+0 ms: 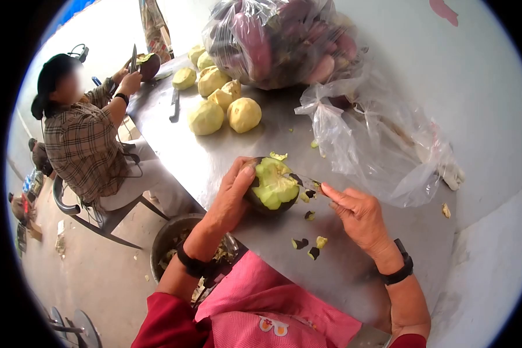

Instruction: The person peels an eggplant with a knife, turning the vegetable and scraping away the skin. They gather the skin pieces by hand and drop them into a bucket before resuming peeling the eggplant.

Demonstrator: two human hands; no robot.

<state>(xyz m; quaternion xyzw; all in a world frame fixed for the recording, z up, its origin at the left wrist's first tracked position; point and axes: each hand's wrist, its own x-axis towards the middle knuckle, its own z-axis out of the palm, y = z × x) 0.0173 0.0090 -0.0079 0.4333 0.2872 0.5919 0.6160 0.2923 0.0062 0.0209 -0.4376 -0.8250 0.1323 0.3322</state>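
Note:
My left hand is wrapped round the left side of a partly peeled, dark-skinned round eggplant, whose pale green flesh faces up. My right hand grips a knife; its handle is mostly hidden in the fingers, and the thin blade points left to the eggplant's cut side. Bits of peel cling along the blade. Several dark and pale peel scraps lie on the metal table below the knife. Beyond my left hand sit several peeled eggplants, yellowish green.
A clear bag of purple eggplants stands at the back, with a loose plastic bag at right. Another knife lies by the peeled ones. A metal bowl of peelings is below the edge. A co-worker sits at left with a knife and an eggplant.

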